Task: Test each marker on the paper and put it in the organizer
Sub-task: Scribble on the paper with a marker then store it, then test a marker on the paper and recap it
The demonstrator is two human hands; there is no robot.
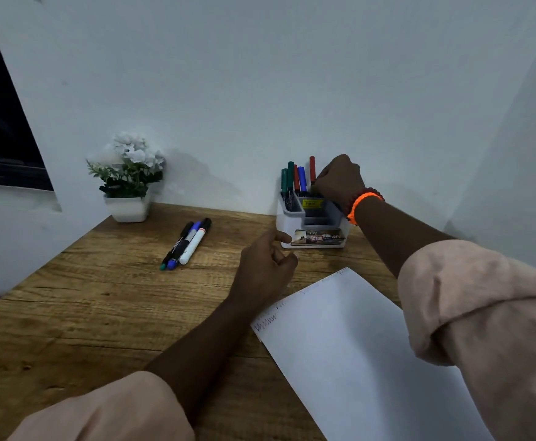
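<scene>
1. The right hand, right of centre in the frame, reaches over the organizer with its fingers curled on a red marker. I judge it is lowering that marker into a rear compartment, which would explain the high wrist.
2. The red marker stands nearly upright, long axis vertical, cap end up. The lower end is hidden behind the hand and the organizer wall.
3. Beside it to the left stand more markers, also upright: a blue marker, another red one and green markers. These look already sorted.
4. The left hand hovers at centre frame, just beside the organizer's near corner, fingers loosely curled and holding nothing. It probably waits to steady the box or fetch the next marker.
5. Three loose markers lie left of centre on the table, side by side, long axes running from lower left to upper right, well apart from the organizer. They look untested.
6. The paper lies at lower right, with scribbled test lines along its upper-left edge, within easy reach.
</scene>
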